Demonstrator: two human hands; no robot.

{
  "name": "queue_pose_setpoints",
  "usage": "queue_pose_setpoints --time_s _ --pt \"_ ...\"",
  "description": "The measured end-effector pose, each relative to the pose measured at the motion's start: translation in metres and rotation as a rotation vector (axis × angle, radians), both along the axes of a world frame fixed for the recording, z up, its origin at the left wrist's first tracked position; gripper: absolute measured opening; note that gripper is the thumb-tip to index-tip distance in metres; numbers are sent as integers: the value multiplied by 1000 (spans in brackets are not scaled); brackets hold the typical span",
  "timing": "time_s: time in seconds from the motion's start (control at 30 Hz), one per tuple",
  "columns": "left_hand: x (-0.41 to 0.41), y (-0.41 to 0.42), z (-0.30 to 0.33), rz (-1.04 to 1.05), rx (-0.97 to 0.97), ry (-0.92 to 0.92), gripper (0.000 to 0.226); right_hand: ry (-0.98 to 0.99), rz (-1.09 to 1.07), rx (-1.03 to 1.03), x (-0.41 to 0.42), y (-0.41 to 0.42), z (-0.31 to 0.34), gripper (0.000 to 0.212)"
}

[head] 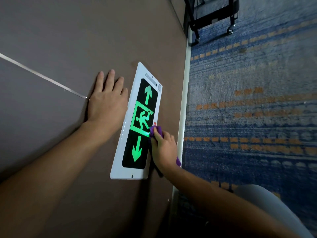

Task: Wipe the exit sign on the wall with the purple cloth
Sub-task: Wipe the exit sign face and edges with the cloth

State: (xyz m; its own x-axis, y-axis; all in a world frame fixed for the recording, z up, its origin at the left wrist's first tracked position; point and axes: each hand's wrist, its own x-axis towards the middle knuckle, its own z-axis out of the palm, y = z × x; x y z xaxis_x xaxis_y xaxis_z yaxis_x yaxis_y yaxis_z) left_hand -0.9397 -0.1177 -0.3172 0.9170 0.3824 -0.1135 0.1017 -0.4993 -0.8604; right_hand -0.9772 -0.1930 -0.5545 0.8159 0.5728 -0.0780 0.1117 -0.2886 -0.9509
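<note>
1. At 9 o'clock of frame: thin metal strip (42,77) runs diagonally across brown wall (68,31), ends just at the left hand.
2. Left hand (107,103) lies flat, palm on wall, fingers spread and extended toward 12 o'clock, gripping nothing; touches or nearly touches the sign's left edge, cannot tell which.
3. Exit sign (137,121) mounted on wall at frame centre: white frame, black panel, lit green arrows pointing 12 and 6 o'clock, green running-figure pictogram between them.
4. Purple cloth (157,130) pressed on sign's right edge at about 4 o'clock of the pictogram, bunched under the fingers; a tail shows below the hand near the baseboard.
5. Right hand (163,146) closed over the cloth, fingers curled, clamping it against the sign.
6. White baseboard (184,100) runs just right of sign.
7. Blue carpet (257,117) with orange dashes fills the right side.
8. Black wheeled cart (212,16) at 1 o'clock, on carpet, well apart from sign.
</note>
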Motion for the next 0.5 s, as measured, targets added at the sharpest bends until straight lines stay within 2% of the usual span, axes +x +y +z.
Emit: queue_pose_setpoints --time_s 0.2,0.5 --pt "-12 -2 0 6 -1 4 57 5 -1 -14 -26 -11 -2 44" --pt "-17 -2 0 5 -28 -8 55 72 -58 -16 48 21 17 41"
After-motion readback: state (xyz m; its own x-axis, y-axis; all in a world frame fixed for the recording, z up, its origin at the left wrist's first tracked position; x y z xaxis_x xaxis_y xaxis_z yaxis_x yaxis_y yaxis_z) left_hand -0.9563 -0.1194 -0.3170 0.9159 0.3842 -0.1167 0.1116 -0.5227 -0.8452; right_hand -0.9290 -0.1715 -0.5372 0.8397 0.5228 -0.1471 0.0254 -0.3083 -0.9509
